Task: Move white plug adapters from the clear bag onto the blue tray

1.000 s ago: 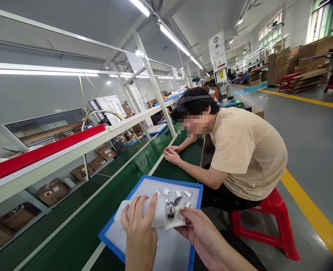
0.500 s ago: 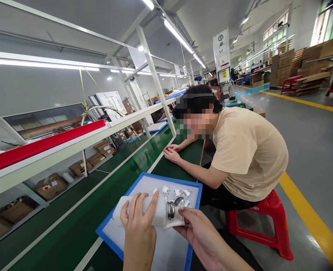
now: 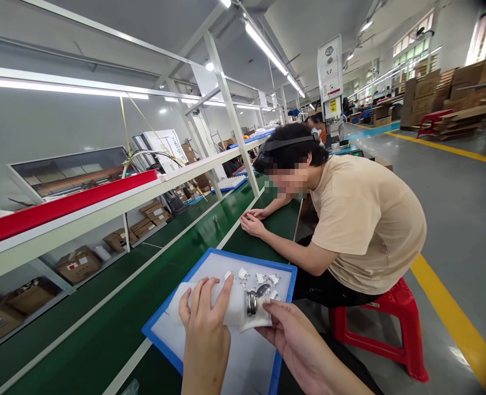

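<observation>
At frame bottom: left hand (image 3: 205, 337) flat on white foam (image 3: 230, 307), fingers spread, pinning not gripping. Right hand (image 3: 298, 343) pinches foam's right end, grip closed on it beside metal part (image 3: 250, 303). Foam lies over blue tray (image 3: 193, 277) on counter (image 3: 115, 334). Risk: tugging foam rolls metal part into plugs (image 3: 263, 278), scattering them. Beyond: person (image 3: 362, 219) leaning on counter.

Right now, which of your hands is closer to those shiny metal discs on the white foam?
Right. The right hand pinches the foam sheet just below the metal discs; the left hand presses the foam farther left.
</observation>
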`<state>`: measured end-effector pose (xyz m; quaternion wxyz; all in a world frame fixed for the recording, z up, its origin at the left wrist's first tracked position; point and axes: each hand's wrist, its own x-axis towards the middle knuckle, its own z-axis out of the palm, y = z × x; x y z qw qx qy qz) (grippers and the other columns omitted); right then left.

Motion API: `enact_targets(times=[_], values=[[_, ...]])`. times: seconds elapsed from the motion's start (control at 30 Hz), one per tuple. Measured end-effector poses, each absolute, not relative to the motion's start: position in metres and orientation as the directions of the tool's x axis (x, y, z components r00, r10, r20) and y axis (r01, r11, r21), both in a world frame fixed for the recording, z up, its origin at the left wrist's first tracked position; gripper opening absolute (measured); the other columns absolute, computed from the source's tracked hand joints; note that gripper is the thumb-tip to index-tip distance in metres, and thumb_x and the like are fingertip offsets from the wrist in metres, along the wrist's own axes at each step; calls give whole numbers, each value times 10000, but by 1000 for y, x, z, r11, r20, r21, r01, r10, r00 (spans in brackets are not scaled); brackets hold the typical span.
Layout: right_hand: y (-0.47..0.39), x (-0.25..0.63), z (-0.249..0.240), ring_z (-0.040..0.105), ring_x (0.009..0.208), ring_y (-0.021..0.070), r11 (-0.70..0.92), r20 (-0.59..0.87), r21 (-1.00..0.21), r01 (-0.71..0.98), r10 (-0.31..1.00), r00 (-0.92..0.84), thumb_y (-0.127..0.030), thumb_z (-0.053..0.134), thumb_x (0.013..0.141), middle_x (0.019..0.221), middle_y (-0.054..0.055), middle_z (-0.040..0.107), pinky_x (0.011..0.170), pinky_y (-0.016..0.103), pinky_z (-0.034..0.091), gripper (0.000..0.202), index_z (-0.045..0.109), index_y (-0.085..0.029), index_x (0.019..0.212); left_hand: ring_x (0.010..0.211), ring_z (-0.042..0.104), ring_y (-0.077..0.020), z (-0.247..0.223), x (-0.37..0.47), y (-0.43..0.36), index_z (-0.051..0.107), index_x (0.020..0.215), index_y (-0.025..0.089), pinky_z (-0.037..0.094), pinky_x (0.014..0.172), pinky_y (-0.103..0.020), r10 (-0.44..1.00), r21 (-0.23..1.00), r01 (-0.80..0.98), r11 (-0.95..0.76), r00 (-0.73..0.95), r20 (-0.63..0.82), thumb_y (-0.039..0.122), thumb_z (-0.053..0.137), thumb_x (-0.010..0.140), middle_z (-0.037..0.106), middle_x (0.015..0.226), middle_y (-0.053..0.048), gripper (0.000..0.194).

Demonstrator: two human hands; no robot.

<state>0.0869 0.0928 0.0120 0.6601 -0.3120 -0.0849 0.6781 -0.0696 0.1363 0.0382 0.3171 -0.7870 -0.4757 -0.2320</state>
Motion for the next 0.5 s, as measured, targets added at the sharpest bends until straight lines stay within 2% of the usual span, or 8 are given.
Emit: enact_targets(times=[0.2, 0.3, 0.4, 0.5], values=[[85, 97, 25, 732, 970, 260, -126, -310, -523, -843, 950, 50, -315, 948, 568, 915, 89, 783, 873, 339, 607, 395, 713, -141, 833, 1224, 590, -307, 34, -65, 134, 681, 1292, 241, 366, 1083, -545, 643, -189, 932, -311, 352, 680, -150, 394, 703, 674, 1225, -120, 763], [82, 102, 31, 734, 961, 271, -136, -316, -523, -841, 948, 44, -284, 982, 479, 930, 116, 794, 845, 339, 618, 453, 713, -128, 808, 1221, 590, -314, 27, -60, 129, 664, 1305, 239, 380, 1067, -540, 673, -98, 958, -271, 261, 692, -146, 393, 706, 665, 1232, -117, 762], [81, 105, 35, 733, 972, 288, -152, -326, -529, -835, 945, 35, -251, 1005, 409, 965, 143, 799, 809, 342, 634, 516, 715, -121, 816, 1207, 586, -326, 15, -55, 124, 648, 1306, 244, 425, 1033, -533, 741, 120, 972, -203, 72, 668, -107, 409, 769, 660, 1229, -115, 685], [81, 101, 36, 725, 1025, 303, -156, -318, -536, -830, 948, 28, -304, 1023, 387, 980, 134, 802, 827, 355, 646, 550, 723, -134, 815, 1256, 542, -338, 7, -53, 116, 581, 1356, 226, 458, 1034, -522, 825, 383, 911, -154, -95, 557, -81, 448, 783, 628, 1286, -124, 663]])
